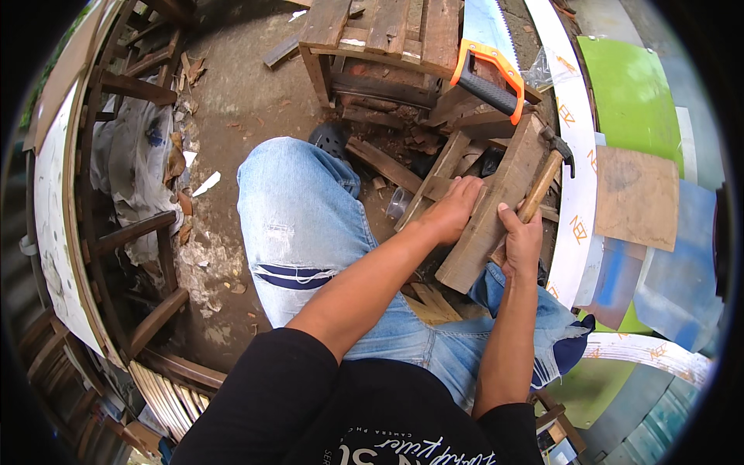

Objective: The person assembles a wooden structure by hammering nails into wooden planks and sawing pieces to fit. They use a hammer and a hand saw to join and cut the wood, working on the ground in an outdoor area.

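Observation:
A hammer [539, 186] with a wooden handle and dark claw head is gripped in my right hand [521, 239]. The handle lies along a wide wooden board [496, 205], and my right thumb rests at the board's edge. This board forms one side of a small wooden frame [443, 174] propped between my legs. My left hand [457, 211] is closed over a crosspiece of the frame, its fingers together beside the board. Part of the frame's inside is hidden by the board and hands.
A handsaw [490, 81] with an orange and black handle lies against a slatted wooden stand [380, 35] ahead. Wood offcuts [384, 164] and a clear plastic cup [399, 203] lie on the ground. Wooden racking [136, 232] stands left; a curved white strip [575, 178] and coloured sheets [632, 108] are right.

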`<state>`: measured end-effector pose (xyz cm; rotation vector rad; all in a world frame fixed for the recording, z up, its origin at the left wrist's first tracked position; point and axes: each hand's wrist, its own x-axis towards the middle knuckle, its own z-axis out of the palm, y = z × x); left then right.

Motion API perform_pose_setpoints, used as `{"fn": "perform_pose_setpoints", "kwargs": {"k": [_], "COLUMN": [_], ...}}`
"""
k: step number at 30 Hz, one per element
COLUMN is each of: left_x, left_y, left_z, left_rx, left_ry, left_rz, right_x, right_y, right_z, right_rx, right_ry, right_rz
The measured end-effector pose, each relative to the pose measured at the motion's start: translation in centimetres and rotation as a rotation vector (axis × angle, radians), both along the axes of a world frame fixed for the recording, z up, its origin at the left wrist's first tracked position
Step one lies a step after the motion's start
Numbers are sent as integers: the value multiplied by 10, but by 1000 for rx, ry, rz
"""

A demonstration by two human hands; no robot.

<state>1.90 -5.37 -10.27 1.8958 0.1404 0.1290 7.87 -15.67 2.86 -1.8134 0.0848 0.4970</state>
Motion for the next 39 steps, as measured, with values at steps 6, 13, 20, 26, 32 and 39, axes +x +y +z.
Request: {"fn": "perform_pose_setpoints", "kwargs": {"k": [6,13,20,26,32,39], "left_x": [0,-19,-50,-56,-55,-60], "left_y": [8,14,19,16,10,7], "left_z": [3,12,49,78,70,67], "left_rx": [25,-100,-459,-285,-274,-320], "left_ry": [22,120,290,334,293,278], "left_rz": [-57,-48,-27,-133,-125,-65], "right_x": [2,0,-1,0,1,-2], "right_y": [-1,0,7,5,3,7], "right_z": [0,0,-1,-5,-1,-2], "right_rx": [-20,-66,-115,-87,-86,-51], "right_ry": [6,-35,-38,-40,-9,-8], "right_rz": [42,51,60,60,55,53]}}
